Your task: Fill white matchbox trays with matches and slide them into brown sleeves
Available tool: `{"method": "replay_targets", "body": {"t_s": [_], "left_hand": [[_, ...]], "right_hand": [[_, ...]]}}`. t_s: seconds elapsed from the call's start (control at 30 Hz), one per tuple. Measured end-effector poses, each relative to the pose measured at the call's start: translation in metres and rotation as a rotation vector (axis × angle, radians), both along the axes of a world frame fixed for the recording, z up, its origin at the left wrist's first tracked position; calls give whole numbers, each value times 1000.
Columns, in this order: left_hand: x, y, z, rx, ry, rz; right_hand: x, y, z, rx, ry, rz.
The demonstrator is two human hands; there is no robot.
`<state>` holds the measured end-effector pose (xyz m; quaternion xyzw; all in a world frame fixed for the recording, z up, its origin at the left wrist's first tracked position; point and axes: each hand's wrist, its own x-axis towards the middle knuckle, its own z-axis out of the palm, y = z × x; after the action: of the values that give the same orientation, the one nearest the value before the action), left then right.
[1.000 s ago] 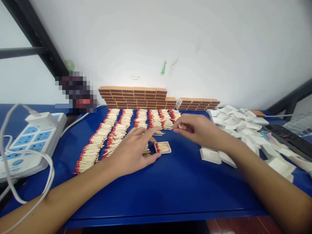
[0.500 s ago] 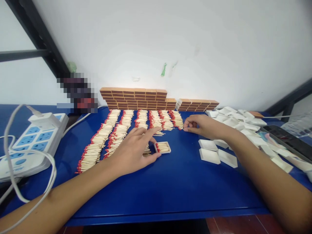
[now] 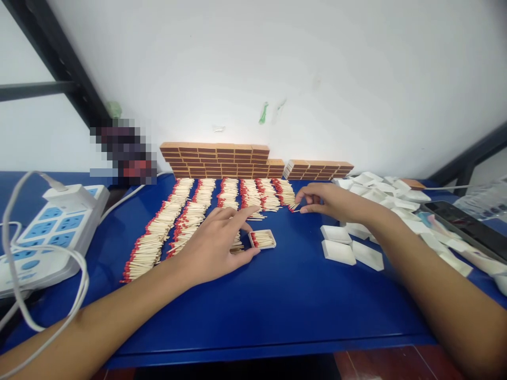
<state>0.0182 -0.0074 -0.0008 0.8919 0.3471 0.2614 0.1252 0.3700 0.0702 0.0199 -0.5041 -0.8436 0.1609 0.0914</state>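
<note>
My left hand rests on the blue table, thumb and forefinger closed on the left edge of a small white tray partly filled with matches. My right hand reaches to the near end of the rightmost row of red-tipped matches, its fingertips pinched on a few matches. Several rows of matches lie side by side across the table's middle.
Stacked brown matchbox sleeves line the wall, with a lower stack to the right. Empty white trays and a heap of them lie right. A power strip with cables sits left, a phone far right.
My right hand moved from above the match rows down to the near end of the rightmost row and pinched matches there. My left hand stayed on the tray.
</note>
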Motion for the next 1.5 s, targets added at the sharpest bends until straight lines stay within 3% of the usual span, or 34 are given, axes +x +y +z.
{"method": "replay_targets", "body": {"t_s": [0.93,1.5], "left_hand": [[1,0,2,-26,9,2],[1,1,1,-15,18,-2]], "right_hand": [[2,-5,7,-121,-103,-93],[-12,-12,4,-124,-29,-58]]}}
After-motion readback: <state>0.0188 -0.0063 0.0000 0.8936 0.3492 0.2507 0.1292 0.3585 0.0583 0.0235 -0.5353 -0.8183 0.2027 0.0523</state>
